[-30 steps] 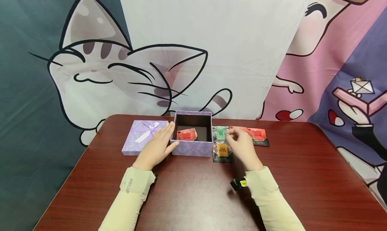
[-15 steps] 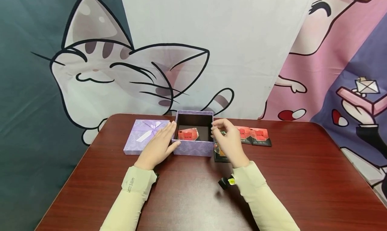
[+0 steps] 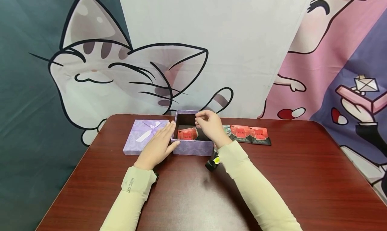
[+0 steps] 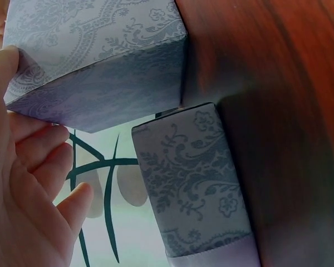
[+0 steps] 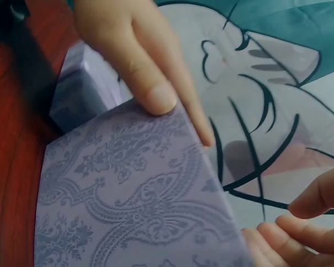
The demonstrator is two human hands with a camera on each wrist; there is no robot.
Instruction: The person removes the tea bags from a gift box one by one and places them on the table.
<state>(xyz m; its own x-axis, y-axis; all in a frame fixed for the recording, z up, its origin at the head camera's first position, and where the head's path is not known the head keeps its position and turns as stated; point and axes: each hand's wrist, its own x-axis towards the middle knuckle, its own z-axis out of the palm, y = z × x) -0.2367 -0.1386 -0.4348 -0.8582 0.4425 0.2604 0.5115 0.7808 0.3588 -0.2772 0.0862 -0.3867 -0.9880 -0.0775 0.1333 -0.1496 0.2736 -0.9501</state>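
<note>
A purple patterned box point(image 3: 193, 148) stands uncovered at the table's far side. Inside lies a red packet point(image 3: 187, 133). My left hand point(image 3: 157, 145) rests at the box's left side, fingers straight along the wall and thumb on the front face. My right hand point(image 3: 211, 125) is over the right part of the box, fingers loosely bent. In the right wrist view, a gap shows between thumb point(image 5: 317, 194) and fingers, with nothing visible in it. Two red packets point(image 3: 250, 134) lie right of the box, beside a greenish packet point(image 3: 226, 130) partly covered by my right hand.
The purple lid point(image 3: 144, 137) with a pale ribbon bow lies left of the box, partly behind my left hand. A cloth printed with a cartoon cat point(image 3: 93, 89) hangs behind the reddish-brown table point(image 3: 178, 197).
My right hand has moved left from the packets on the table, past the box's right wall, to over its inside. The left hand has stayed at the box.
</note>
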